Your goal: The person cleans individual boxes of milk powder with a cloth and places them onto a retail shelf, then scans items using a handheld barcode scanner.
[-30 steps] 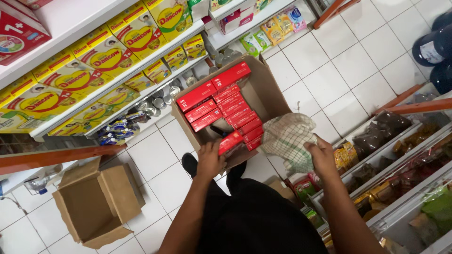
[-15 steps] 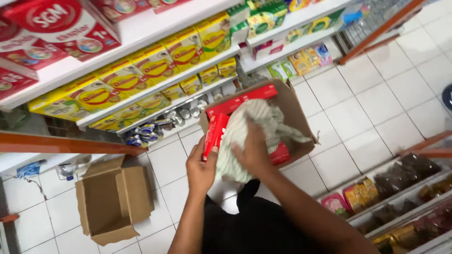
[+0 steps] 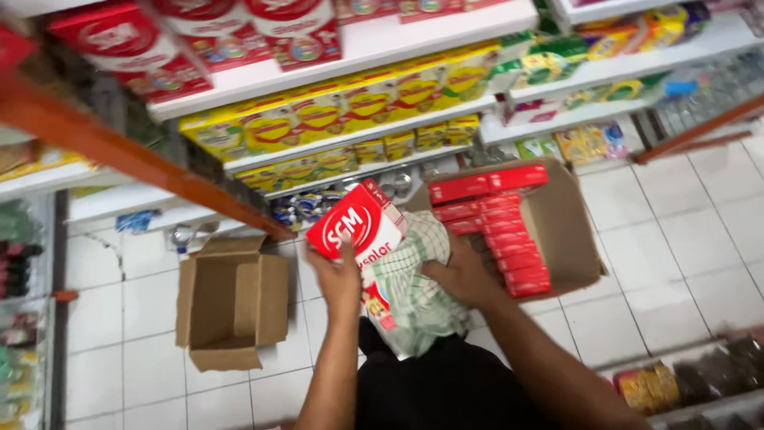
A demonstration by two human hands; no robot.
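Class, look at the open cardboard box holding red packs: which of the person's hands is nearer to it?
Right. The right hand, gripping a checked cloth, lies against the cardboard box; the left hand holds a red-and-white carton farther left.

A red and white carton, which a second earlier lay among the packs in the open cardboard box, was lifted clear and stood tilted in the left hand. The checked cloth, first held off to the right of the box and then spread over the packs, was bunched against the carton under the right hand, apparently wiping it. The head camera swung left, bringing an orange shelf beam into view
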